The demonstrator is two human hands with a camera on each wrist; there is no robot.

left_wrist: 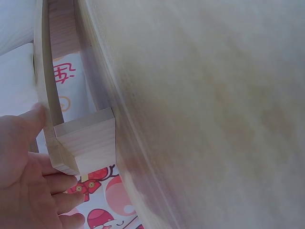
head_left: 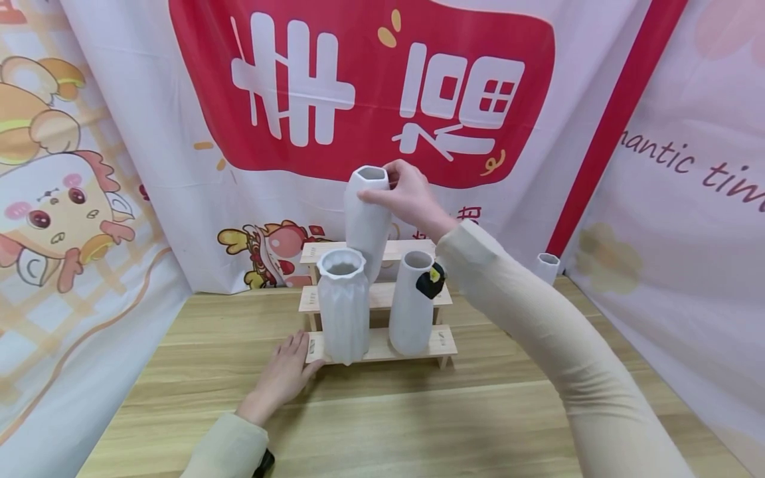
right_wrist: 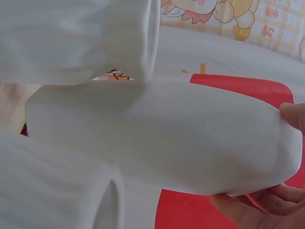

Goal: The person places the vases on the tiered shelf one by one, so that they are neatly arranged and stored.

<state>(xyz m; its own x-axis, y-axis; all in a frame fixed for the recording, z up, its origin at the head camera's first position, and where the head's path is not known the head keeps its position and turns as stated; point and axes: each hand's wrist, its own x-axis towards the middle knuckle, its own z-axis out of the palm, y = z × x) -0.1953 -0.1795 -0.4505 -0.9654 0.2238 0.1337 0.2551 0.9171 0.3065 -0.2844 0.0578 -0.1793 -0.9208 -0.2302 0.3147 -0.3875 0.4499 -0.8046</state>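
Observation:
Three white vases are at the tiered wooden stand. My right hand grips a tall faceted vase near its six-sided mouth, thumb on one side and fingers on the other. That vase is upright with a slight tilt, and the front vases partly hide its lower end. My left hand holds the left end of the stand's lowest step, thumb at the front edge and fingers round the corner. On this step stand a pleated vase with a scalloped rim, at left, and a smooth tapered vase, at right.
Another white vase stands at the far right, mostly behind my right sleeve. A printed cloth hangs behind the stand, with more cloth at both sides. The wood-grain table extends in front.

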